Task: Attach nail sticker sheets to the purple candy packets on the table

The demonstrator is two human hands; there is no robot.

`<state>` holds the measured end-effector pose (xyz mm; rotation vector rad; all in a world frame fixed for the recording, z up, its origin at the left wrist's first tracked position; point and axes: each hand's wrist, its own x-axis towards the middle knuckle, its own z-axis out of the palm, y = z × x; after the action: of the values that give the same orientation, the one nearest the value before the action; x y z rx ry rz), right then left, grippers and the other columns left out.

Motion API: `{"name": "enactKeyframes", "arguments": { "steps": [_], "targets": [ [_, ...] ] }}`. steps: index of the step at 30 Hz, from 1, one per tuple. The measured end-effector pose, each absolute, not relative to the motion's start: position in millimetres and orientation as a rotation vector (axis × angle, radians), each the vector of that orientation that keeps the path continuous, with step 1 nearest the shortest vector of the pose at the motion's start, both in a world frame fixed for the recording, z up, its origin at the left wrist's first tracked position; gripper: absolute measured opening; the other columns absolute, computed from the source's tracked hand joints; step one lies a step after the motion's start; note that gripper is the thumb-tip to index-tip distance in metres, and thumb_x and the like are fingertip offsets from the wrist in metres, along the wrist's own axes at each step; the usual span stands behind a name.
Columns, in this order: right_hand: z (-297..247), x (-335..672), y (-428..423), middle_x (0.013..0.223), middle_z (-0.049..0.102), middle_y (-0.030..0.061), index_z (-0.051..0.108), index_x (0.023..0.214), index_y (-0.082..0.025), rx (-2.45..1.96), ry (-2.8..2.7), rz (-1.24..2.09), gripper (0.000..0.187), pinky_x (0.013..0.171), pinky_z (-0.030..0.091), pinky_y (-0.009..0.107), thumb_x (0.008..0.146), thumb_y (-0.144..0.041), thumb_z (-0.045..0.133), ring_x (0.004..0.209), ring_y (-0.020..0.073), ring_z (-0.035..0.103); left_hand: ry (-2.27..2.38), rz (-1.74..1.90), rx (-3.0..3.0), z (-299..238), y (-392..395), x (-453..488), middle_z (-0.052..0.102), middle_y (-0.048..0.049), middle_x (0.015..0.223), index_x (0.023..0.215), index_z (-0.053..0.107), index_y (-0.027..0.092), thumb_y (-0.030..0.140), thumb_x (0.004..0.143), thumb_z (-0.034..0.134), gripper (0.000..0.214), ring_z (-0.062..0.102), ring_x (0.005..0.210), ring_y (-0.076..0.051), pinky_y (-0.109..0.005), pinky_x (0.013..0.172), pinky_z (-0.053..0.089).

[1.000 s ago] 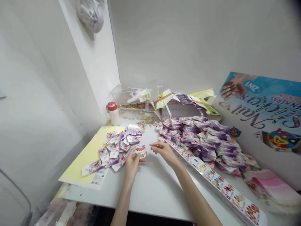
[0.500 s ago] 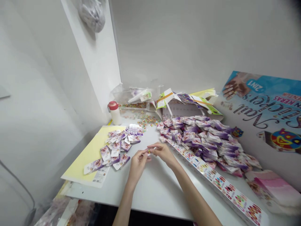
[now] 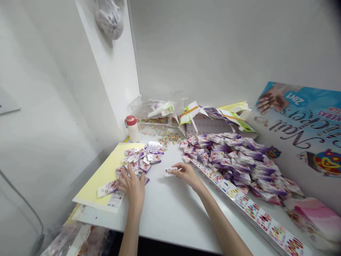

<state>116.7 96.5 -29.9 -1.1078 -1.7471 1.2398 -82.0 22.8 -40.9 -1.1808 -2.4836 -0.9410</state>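
Note:
My right hand (image 3: 185, 173) pinches a small white printed card (image 3: 169, 172) with coloured spots between thumb and fingertips, above the bare middle of the table (image 3: 165, 209). To its left, my left hand (image 3: 131, 185) reaches over a loose pile of flat purple-and-white cartons (image 3: 138, 166), its fingers spread. Whether its fingertips touch a carton I cannot tell, and the hand hides part of the pile. One carton (image 3: 108, 188) lies at the pile's near left, on a yellow sheet (image 3: 92, 188).
A heap of small purple-and-white boxes (image 3: 239, 160) covers the right side, beside a long printed strip box (image 3: 247, 206). Small coloured pieces (image 3: 169, 139) lie scattered behind. A red-lidded bottle (image 3: 132, 129), a clear plastic bag (image 3: 157, 106) and a large Nail Stickers box (image 3: 298, 124) stand around.
My left hand has left the small card and moved left over the carton pile, its fingers opening. My right hand keeps the card, now showing its printed face.

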Motion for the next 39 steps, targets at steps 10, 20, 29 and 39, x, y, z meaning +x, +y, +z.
{"name": "enactKeyframes", "arguments": {
  "steps": [10,20,29,39],
  "targets": [
    [-26,115,92,0.086,0.064,0.0037,0.065,0.096,-0.019,-0.995,-1.814,1.135,0.025,0.064,0.044,0.025,0.077,-0.035,0.063,0.069,0.0151,0.057,-2.362,-1.037,-1.332,-35,22,-93,0.063,-0.013,0.095,0.114,0.06,0.015,0.031,0.082,0.053,0.036,0.052,0.096,-0.032,-0.045,0.085,0.037],
    [-24,107,83,0.083,0.059,0.0005,0.062,0.115,-0.023,-0.791,-1.814,1.349,0.042,0.067,0.043,0.025,0.075,-0.031,0.069,0.071,0.0132,0.054,-2.328,-2.239,-1.828,-23,27,-60,0.064,-0.0061,0.086,0.09,0.064,0.017,0.045,0.074,0.063,0.032,0.061,0.079,-0.02,-0.029,0.071,0.048],
    [-25,132,102,0.082,0.066,0.0035,0.069,0.085,-0.017,-0.787,-1.315,1.541,0.03,0.066,0.044,0.028,0.063,-0.035,0.079,0.072,0.0146,0.058,-2.353,-2.435,-1.958,-29,30,-41,0.068,-0.0049,0.081,0.094,0.065,0.016,0.045,0.073,0.065,0.036,0.062,0.069,-0.017,-0.024,0.058,0.049],
    [-16,128,97,0.073,0.061,0.0024,0.071,0.082,-0.017,-0.919,-1.49,1.215,0.026,0.052,0.043,0.026,0.066,-0.037,0.074,0.061,0.0132,0.052,-2.213,-2.204,-2.262,-26,24,-36,0.067,-0.0062,0.09,0.098,0.069,0.017,0.043,0.08,0.058,0.033,0.061,0.08,-0.019,-0.027,0.071,0.047]
  ]
}}
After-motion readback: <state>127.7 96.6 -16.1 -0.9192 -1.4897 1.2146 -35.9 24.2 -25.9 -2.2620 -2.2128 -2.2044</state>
